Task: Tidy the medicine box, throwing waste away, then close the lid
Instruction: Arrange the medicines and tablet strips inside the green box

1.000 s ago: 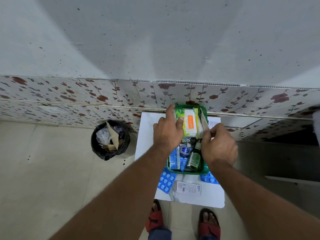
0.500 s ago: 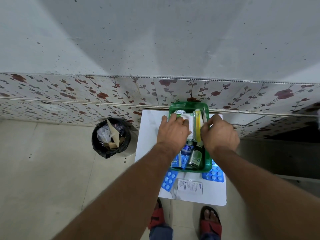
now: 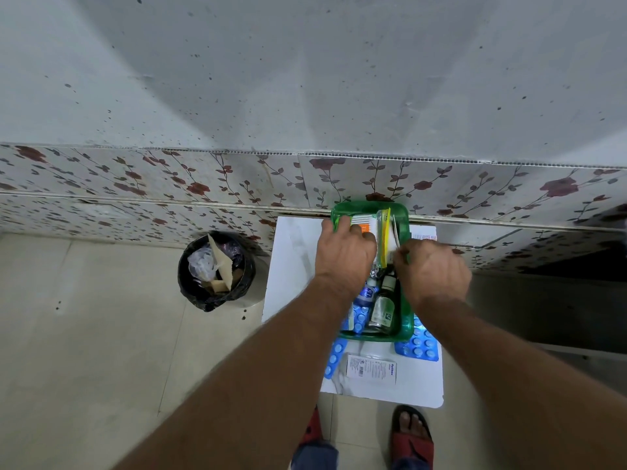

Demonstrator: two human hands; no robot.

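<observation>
A green medicine box (image 3: 406, 323) stands open on a small white table (image 3: 295, 259). My left hand (image 3: 342, 252) presses down on a white and orange packet (image 3: 364, 222) at the box's far end. Beside it stands a yellow-edged packet (image 3: 385, 232) on its edge. My right hand (image 3: 432, 269) pinches a thin white strip (image 3: 395, 232) at the box's right wall. A green bottle (image 3: 382, 308), a small blue jar (image 3: 368, 293) and blue blister packs (image 3: 359, 318) lie in the near end.
Two blue blister packs (image 3: 420, 347) (image 3: 334, 357) and a white carton (image 3: 371, 365) lie on the table in front of the box. A black-lined bin (image 3: 217, 269) with paper and plastic waste stands left on the floor. A flowered wall panel runs behind. My sandalled feet (image 3: 412, 435) are below.
Both hands have pushed the packets down from above the box into its far end. The white and orange packet has gone from held up flat to tucked inside.
</observation>
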